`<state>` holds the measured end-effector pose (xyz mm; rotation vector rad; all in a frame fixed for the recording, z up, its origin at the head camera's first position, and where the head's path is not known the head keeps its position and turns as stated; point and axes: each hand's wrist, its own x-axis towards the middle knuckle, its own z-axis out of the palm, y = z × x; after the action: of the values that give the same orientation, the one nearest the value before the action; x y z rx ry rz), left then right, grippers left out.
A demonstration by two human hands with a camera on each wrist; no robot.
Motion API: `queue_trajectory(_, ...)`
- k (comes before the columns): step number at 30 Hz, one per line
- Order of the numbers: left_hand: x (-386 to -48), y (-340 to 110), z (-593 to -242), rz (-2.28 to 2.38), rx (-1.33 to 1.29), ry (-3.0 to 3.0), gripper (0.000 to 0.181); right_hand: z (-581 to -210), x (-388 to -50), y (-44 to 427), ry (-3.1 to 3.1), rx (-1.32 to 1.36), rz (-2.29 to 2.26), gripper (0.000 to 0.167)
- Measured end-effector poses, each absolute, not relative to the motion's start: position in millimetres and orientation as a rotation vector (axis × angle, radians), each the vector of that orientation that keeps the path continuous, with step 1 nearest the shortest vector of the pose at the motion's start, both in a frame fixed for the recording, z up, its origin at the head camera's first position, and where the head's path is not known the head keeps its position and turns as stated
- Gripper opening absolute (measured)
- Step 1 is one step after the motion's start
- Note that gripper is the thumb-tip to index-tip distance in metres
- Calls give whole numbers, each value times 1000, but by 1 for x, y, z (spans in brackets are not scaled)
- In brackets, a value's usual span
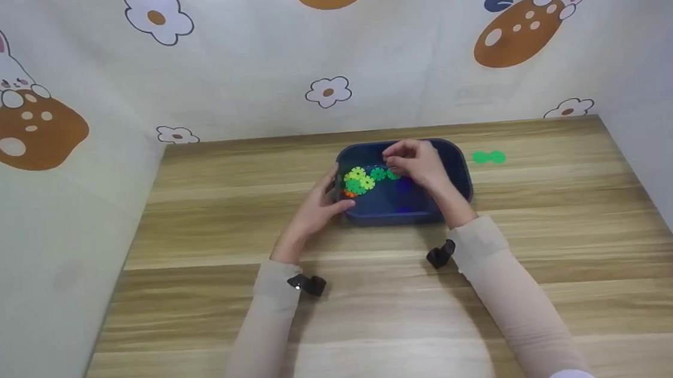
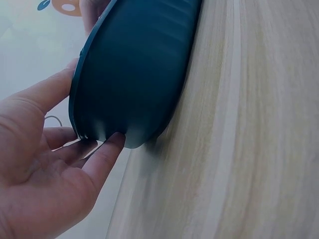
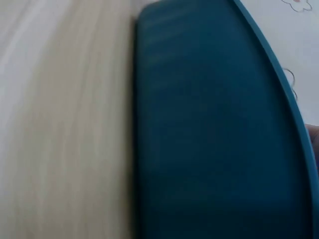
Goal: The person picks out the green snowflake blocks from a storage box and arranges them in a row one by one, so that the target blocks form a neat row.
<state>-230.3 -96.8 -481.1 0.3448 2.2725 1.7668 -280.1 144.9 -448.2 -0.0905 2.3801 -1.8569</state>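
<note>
Nearest, pale sleeves (image 1: 253, 346), a small black camera (image 1: 441, 254) at each wrist, reaching over the wood table (image 1: 382, 305). Left hand (image 1: 316, 207) at left end of the tub (image 1: 396, 219), thumb and fingers clamped on its wall. Discs (image 1: 355, 186) inside the tub, yellow, green and orange, heaped at its left, more green ones just beside. Right hand (image 1: 423, 163) over the tub, apart from the left, thumb and fingertips drawn close above a green disc; cannot tell whether they pinch anything, as the right wrist view gives mainly tub wall. Step in hand, I judge: picking among discs while the left steadies the tub; next move likely calls for a fine pinch on one thin edge. Right of the tub, a green pair (image 1: 489, 157) lies on the table, touching. Farthest, printed cloth (image 1: 244, 82)
</note>
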Motion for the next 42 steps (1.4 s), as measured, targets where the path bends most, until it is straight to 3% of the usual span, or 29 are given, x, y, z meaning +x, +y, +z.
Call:
queue_trajectory(24,-228,-95,-483,1810,343,2217,84,-469,-280,104,2434,-211,-1401,22)
queue_trajectory(42,-231,-98,-484,1769,341,2245,84,-473,-295,89,2611,-156,-1142,37)
